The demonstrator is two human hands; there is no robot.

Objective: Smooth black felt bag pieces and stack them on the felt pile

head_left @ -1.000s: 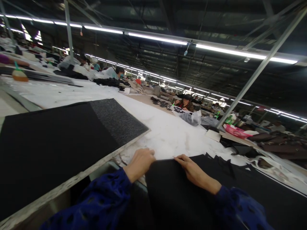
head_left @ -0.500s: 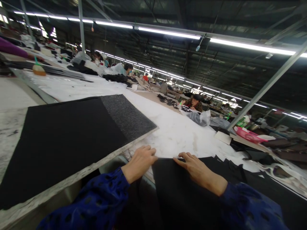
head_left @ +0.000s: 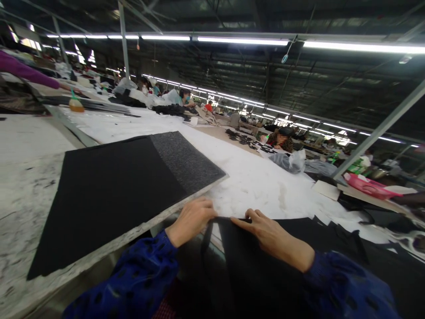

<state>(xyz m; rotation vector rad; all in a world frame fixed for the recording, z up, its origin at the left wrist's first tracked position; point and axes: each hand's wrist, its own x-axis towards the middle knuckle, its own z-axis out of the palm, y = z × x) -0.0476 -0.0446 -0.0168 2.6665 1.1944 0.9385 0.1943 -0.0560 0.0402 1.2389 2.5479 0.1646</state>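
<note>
My left hand (head_left: 194,219) is closed in a pinch at the near edge of the white-covered table. A narrow black fabric strip (head_left: 206,237) hangs below its fingertips. Close to its right, my right hand (head_left: 267,232) lies on the top edge of a large black fabric piece (head_left: 265,274). Its thumb side stretches left along that edge, apart from the curled fingers, and presses on the cloth. The undersides of both hands are hidden. To the left, a black fabric panel (head_left: 113,186) with a dark grey speckled band (head_left: 187,161) lies flat on a stained board (head_left: 36,190).
White sheeting covers the long table (head_left: 245,177). Beyond stand a glue bottle (head_left: 76,104), plastic-wrapped bundles (head_left: 290,160) and a pink basket (head_left: 368,186). A sloping metal post (head_left: 381,128) rises at right. A co-worker's purple sleeve (head_left: 26,68) reaches in at left; other people sit farther off.
The view has shifted left, so the board and far table appear farther right. My right thumb now reaches farther left along the cloth edge, and a strip shows hanging below my left hand.
</note>
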